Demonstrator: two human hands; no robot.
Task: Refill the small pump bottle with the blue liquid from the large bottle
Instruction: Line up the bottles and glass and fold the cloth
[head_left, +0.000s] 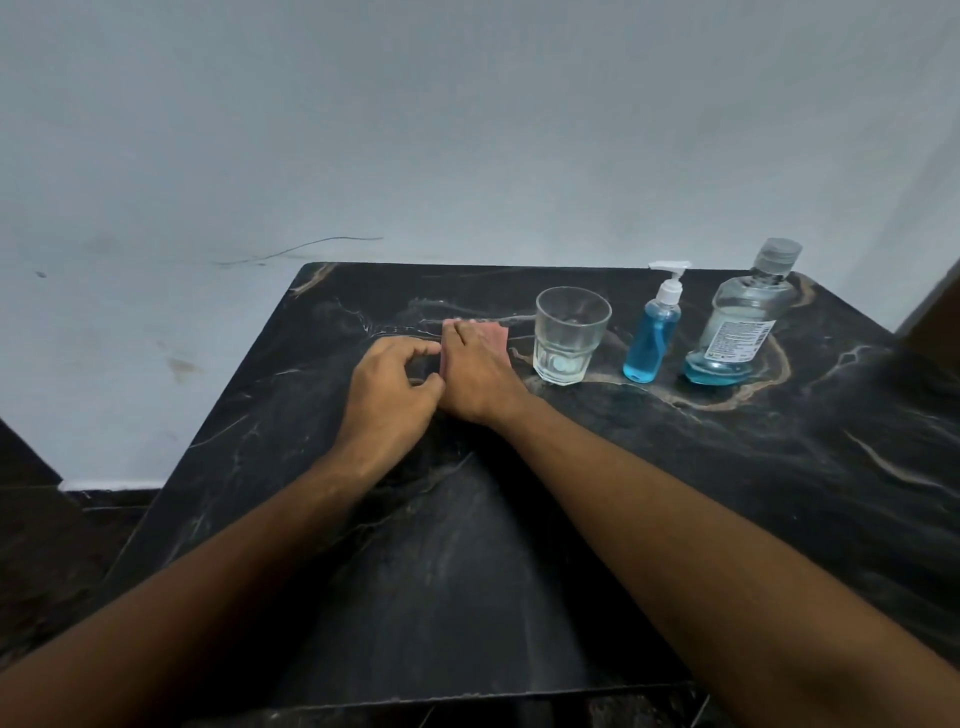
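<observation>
Pink cloth (496, 332) under flat right hand (475, 371); left hand (392, 389) pinching its edge; pump bottle (652, 332) right, apart.

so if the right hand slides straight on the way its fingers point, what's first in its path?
Nothing stands ahead: the right hand lies flat on a pink cloth, pointing at the table's far edge. The glass sits off to its right.

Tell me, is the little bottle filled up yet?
Not yet. The small blue pump bottle keeps its pump on and the large clear bottle is capped. Both hands, left and right, are at a pink cloth. Opening and pouring remain.
</observation>
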